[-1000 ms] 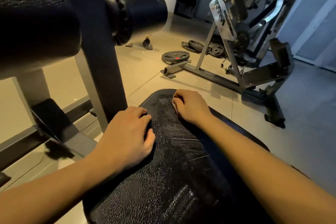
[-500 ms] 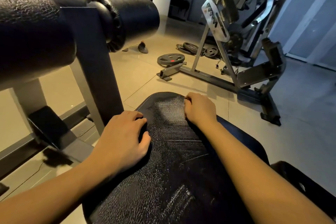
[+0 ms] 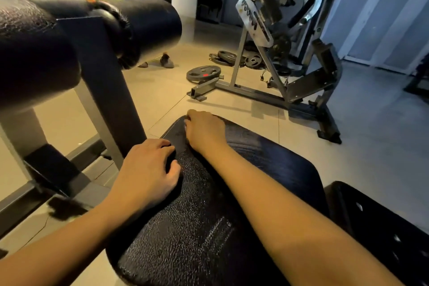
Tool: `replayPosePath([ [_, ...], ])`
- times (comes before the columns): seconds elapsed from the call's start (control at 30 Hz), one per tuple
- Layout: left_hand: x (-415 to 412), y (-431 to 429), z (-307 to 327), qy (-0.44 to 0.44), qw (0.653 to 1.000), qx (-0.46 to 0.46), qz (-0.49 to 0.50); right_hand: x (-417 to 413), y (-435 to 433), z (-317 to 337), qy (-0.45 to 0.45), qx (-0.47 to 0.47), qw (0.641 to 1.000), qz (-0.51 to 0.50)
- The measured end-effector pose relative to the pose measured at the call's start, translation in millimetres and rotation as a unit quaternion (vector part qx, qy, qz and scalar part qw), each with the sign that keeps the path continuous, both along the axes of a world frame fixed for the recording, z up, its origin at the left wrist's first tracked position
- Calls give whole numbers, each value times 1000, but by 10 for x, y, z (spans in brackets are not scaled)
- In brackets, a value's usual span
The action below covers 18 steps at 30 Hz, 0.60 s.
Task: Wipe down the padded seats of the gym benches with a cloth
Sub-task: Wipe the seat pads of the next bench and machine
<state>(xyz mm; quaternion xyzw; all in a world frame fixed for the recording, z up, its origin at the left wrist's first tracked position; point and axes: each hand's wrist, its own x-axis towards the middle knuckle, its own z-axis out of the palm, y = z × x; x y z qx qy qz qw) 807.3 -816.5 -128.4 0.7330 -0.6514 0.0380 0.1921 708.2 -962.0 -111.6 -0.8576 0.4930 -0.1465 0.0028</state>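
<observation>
A black padded seat (image 3: 209, 227) with cracked, worn vinyl fills the lower middle of the head view. My right hand (image 3: 204, 132) lies on its far end near the left corner, fingers curled over a pale cloth (image 3: 185, 127) that shows only as a sliver under the hand. My left hand (image 3: 148, 174) sits at the seat's left edge, fingers curled over that edge and thumb on top of the pad. Both forearms stretch over the seat.
A black roller pad (image 3: 144, 28) on a grey steel post (image 3: 109, 90) looms close at the upper left. Weight plates (image 3: 203, 73) lie on the tiled floor beside a metal machine frame (image 3: 278, 81). A second black pad (image 3: 383, 234) is at the lower right.
My right hand has slid with the cloth from the right side of the seat's far end to its left corner. My left hand has stayed at the seat's left edge.
</observation>
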Motion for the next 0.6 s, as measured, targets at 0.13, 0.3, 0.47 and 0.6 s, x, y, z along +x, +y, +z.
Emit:
replayPosePath([
  [0.13,-1,5,-9,4,1000,1,1,-866,-189,-38,-17,4,989,-150],
  [0.3,-19,-11,-20,6,1000,-2,4,-1445,-174,-38,7,-13,965,-262],
  [0.47,-17,10,8,12,1000,-5,1,-403,143,-42,-54,20,992,-114],
  [0.6,-26,36,38,9,1000,8,-2,-191,298,-27,-33,37,998,-43],
])
